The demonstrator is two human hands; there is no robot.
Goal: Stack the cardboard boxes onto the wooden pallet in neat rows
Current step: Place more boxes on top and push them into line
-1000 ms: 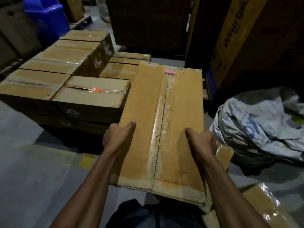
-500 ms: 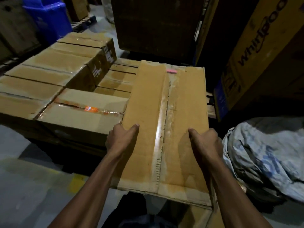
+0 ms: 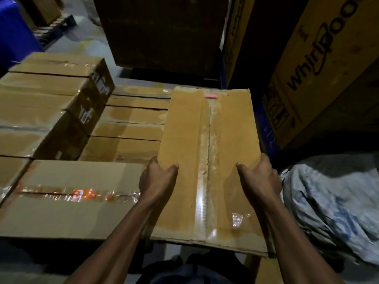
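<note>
Carried box (image 3: 207, 160) at 12 o'clock, over the stacked boxes (image 3: 127, 132). Left hand (image 3: 159, 181) and right hand (image 3: 259, 181) clamp its long sides, thumbs on top. Risk: near end overhangs unsupported, could tip back on release.

text: "Whirlpool" | on: yellow carton (image 3: 320, 74) | other box markings: unreadable

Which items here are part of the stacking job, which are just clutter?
Job: carried box, left hand, right hand, stacked boxes.
Clutter: Whirlpool carton, blue bin, crumpled sack.
</note>
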